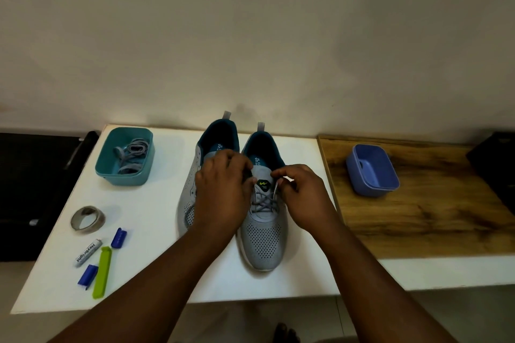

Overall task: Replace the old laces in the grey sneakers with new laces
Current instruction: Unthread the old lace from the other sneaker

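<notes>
Right now your right hand [302, 195] sits at frame centre, thumb and forefinger pinched on the lace [264, 203] end at the top eyelets of the right sneaker [263, 231]. Your left hand [223, 189] lies just left of it, fingers curled at the tongue of the same shoe; they seem to hold the other lace end, though the knuckles hide the grip. The lace crosses in dark grey rows below both hands. The left sneaker [189, 203] stands touching its mate, largely behind your left hand and forearm, both shoes with toes toward you on the white table [156, 203]. At upper left of the table a teal tub [108, 159] holds a heap of grey laces [132, 156]. Below it, toward lower left, lie a tape roll [87, 218], a small white tube [88, 252], two blue caps [119, 237] and a green clip [101, 273]. At right, on the wooden board [432, 217], sits a blue tub [372, 170].
</notes>
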Demonstrator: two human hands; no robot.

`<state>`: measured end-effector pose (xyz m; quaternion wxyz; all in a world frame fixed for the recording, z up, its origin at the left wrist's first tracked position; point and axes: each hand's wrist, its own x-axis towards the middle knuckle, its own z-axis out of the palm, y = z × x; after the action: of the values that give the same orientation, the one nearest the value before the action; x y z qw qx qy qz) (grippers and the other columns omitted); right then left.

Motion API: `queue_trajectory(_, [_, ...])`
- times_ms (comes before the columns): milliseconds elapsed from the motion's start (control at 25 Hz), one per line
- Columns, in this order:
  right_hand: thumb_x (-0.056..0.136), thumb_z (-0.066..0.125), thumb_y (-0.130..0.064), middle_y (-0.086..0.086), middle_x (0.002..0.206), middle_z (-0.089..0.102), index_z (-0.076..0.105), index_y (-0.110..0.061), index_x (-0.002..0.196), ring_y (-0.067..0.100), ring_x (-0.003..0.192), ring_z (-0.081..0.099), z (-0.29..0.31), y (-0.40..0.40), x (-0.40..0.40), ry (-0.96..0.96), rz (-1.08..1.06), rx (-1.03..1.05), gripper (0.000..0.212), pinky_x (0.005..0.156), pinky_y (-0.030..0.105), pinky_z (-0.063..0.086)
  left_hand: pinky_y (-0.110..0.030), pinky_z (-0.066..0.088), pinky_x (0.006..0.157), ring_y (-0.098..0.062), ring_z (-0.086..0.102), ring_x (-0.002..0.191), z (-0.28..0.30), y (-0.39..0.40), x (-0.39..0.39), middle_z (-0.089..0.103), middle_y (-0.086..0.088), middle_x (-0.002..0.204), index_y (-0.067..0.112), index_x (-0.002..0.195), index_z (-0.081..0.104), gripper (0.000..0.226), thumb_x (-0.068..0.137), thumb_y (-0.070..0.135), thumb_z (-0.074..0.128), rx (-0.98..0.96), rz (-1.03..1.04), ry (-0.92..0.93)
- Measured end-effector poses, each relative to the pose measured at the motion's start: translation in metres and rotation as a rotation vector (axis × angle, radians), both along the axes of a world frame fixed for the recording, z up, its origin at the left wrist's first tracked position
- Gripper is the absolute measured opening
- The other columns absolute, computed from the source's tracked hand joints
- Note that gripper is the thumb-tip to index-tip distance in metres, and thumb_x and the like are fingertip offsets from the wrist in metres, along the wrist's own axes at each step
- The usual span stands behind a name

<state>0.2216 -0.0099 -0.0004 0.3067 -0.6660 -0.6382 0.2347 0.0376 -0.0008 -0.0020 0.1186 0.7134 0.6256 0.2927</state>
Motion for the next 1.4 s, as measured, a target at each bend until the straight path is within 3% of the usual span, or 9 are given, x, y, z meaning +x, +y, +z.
queue_trajectory(160, [0.097,0.061,-0.010,-0.003,0.132,0.057,0.073,-0.028,0.117,0.015,0.117,0.061,0.002,-0.002,-0.002,0.027,0.026,-0.028,0.030,0.097,0.035,0.056,-0.038,0.047,0.090,-0.021,0.050,0.113,-0.003,-0.001,-0.001,0.055,0.002,0.121,0.030,0.118,0.062,0.027,0.093,0.039,0.066,0.019,-0.035,-0.034])
queue_trajectory(280, [0.094,0.069,-0.028,-0.006,0.146,0.045,0.073,-0.035,0.112,0.017,0.135,0.043,0.010,-0.006,-0.006,-0.144,0.048,0.004,0.019,0.105,0.039,0.049,-0.030,0.050,0.068,-0.011,0.058,0.085,0.000,-0.005,0.003,0.061,0.009,0.095,0.031,0.102,0.054,0.029,0.091,0.057,0.061,-0.084,0.051,-0.164])
queue_trajectory(520, [0.094,0.062,-0.040,-0.006,0.167,0.025,0.075,-0.037,0.109,0.027,0.157,0.001,0.010,-0.006,-0.026,-0.481,0.213,-0.047,0.019,0.124,0.051,0.000,-0.026,0.043,0.055,-0.006,0.057,0.061,0.001,0.003,-0.002,0.060,0.008,0.061,0.026,0.072,0.059,0.031,0.089,0.051,0.062,-0.199,0.043,-0.133])
queue_trajectory(760, [0.090,0.059,-0.034,0.005,0.147,0.050,0.072,-0.026,0.098,0.031,0.140,0.039,0.016,-0.014,-0.008,-0.542,-0.299,0.049,0.016,0.116,0.057,0.027,-0.029,0.047,0.055,-0.010,0.056,0.057,0.003,0.008,-0.007,0.057,0.005,0.057,0.022,0.065,0.056,0.030,0.087,0.041,0.063,-0.171,0.052,-0.133])
queue_trajectory(880, [0.090,0.062,-0.032,0.007,0.158,0.038,0.067,-0.030,0.115,0.034,0.149,0.026,0.020,-0.013,-0.012,-0.490,-0.175,0.084,0.025,0.119,0.057,0.023,-0.029,0.048,0.056,-0.008,0.057,0.057,0.002,0.007,-0.005,0.058,0.006,0.056,0.024,0.065,0.057,0.030,0.088,0.042,0.064,-0.183,0.026,-0.179])
queue_trajectory(1040, [0.095,0.060,-0.034,-0.001,0.169,0.022,0.072,-0.038,0.112,0.032,0.158,-0.002,0.013,-0.010,-0.039,-0.611,0.159,-0.025,0.021,0.124,0.057,-0.007,-0.025,0.036,0.053,-0.005,0.056,0.057,0.003,0.009,-0.007,0.058,0.006,0.056,0.025,0.066,0.059,0.030,0.089,0.042,0.065,-0.193,0.007,-0.188])
queue_trajectory(1240, [0.091,0.054,-0.038,-0.001,0.134,0.060,0.072,-0.031,0.096,0.030,0.131,0.049,0.019,-0.005,0.007,-0.367,-0.433,0.192,0.020,0.112,0.059,0.030,-0.026,0.042,0.055,-0.007,0.057,0.058,-0.001,0.009,-0.009,0.059,0.006,0.056,0.023,0.065,0.059,0.031,0.088,0.042,0.065,-0.188,0.013,-0.206])
queue_trajectory(1320, [0.092,0.053,-0.036,0.007,0.132,0.057,0.068,-0.028,0.107,0.036,0.126,0.051,0.022,-0.006,0.023,-0.285,-0.592,0.139,0.023,0.108,0.059,0.036,-0.028,0.047,0.057,-0.008,0.058,0.059,-0.002,0.010,-0.007,0.060,0.006,0.057,0.023,0.065,0.060,0.031,0.088,0.043,0.065,-0.190,0.014,-0.205])
queue_trajectory(1400, [0.093,0.061,-0.032,0.011,0.151,0.043,0.062,-0.031,0.128,0.040,0.144,0.033,0.018,-0.008,0.009,-0.313,-0.445,0.079,0.035,0.116,0.062,0.025,-0.028,0.045,0.056,-0.008,0.058,0.058,-0.002,0.010,-0.006,0.059,0.006,0.056,0.024,0.065,0.059,0.031,0.089,0.043,0.065,-0.189,0.008,-0.214])
